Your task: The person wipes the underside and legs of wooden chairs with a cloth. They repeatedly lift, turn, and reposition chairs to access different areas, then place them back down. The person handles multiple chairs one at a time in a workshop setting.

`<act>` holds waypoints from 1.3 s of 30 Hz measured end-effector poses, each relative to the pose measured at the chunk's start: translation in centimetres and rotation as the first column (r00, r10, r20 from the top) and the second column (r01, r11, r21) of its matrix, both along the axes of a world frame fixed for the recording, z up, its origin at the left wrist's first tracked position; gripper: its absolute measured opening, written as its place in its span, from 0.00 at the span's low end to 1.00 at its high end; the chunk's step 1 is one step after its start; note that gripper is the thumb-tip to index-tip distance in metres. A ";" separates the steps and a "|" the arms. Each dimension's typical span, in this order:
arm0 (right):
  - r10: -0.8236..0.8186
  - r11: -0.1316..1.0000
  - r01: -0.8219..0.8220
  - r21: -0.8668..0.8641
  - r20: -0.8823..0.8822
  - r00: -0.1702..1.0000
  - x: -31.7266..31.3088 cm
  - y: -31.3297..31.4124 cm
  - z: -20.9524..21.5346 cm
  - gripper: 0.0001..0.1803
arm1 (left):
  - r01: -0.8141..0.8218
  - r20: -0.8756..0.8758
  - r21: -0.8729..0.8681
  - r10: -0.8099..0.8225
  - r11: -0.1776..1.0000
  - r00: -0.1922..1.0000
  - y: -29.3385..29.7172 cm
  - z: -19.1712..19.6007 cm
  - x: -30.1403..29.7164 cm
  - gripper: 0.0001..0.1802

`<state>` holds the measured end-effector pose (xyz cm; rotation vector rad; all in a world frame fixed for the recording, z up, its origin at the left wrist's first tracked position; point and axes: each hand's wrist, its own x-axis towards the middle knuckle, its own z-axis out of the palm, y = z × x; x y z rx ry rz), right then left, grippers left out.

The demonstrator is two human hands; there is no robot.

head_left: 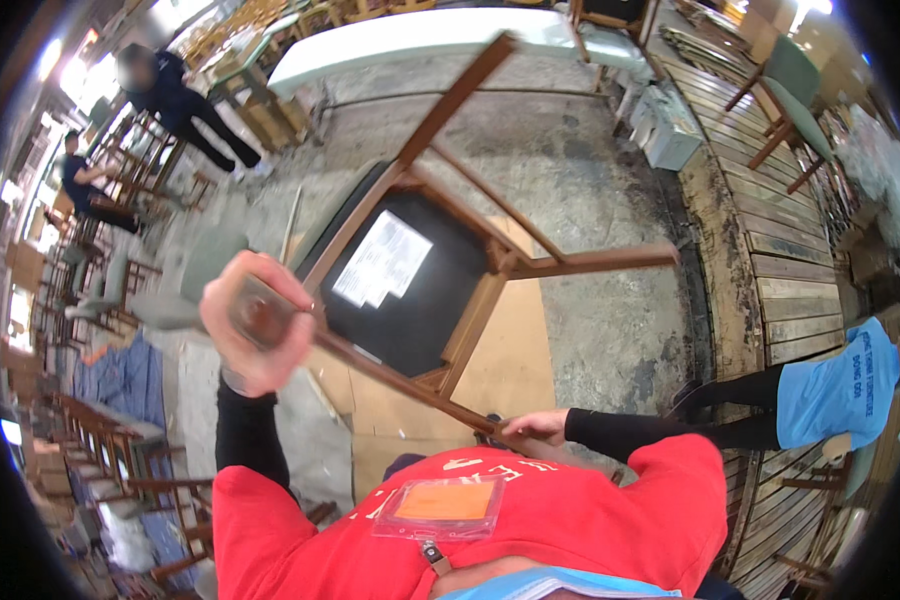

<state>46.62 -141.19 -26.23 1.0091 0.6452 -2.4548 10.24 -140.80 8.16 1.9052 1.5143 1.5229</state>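
Observation:
A brown wooden chair [415, 315] is tipped over in front of me, its black seat underside facing up toward me. A white paper label [382, 258] lies on that underside. My left hand [255, 325], slightly blurred, is closed round the brown end of a chair leg that points toward me. Lower down, my right hand [537, 427] grips another end of the wooden frame, close to my body. Two other legs stretch away, one to the far side and one to the right. Part of the grey-green backrest shows beyond the seat.
Cardboard sheets [515, 350] lie on the concrete floor under the chair. A long white-topped table [420, 45] stands at the far side. Wooden slats [785, 255] run along the right, near a person in a blue shirt [840, 388]. Two people and several chairs are at left.

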 end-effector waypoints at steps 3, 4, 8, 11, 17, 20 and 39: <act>0.008 0.994 -0.025 0.108 0.158 0.987 -2.5 4.0 0.2 0.19 | 0.306 -0.112 0.183 -0.290 0.934 0.950 7.2 -0.1 1.3 0.14; -0.164 0.974 0.133 0.184 0.164 0.973 -4.0 4.2 -0.6 0.17 | 0.380 -0.176 0.240 -0.345 0.893 0.922 8.7 -0.2 0.7 0.16; -0.386 0.817 0.226 0.530 0.214 0.897 -10.9 10.0 -0.5 0.16 | 0.651 -0.399 0.295 -0.529 0.699 0.749 16.8 1.8 -0.4 0.19; -0.573 0.712 0.417 0.565 0.125 0.810 -13.0 14.7 -2.7 0.14 | 0.756 -0.442 0.392 -0.614 0.525 0.655 22.6 3.7 0.8 0.20; -0.519 0.718 0.179 0.673 0.346 0.781 -25.6 27.7 3.3 0.18 | 0.846 -0.514 0.325 -0.671 0.424 0.534 33.3 5.6 -4.1 0.20; -0.612 0.649 0.266 0.712 0.281 0.739 -26.4 34.6 2.4 0.17 | 0.893 -0.538 0.349 -0.720 0.283 0.439 38.9 5.3 -5.3 0.22; -0.694 0.521 0.281 0.806 0.209 0.689 -35.8 86.9 -0.5 0.17 | 0.697 -0.494 0.690 -0.577 0.196 0.651 87.3 1.7 -14.5 0.09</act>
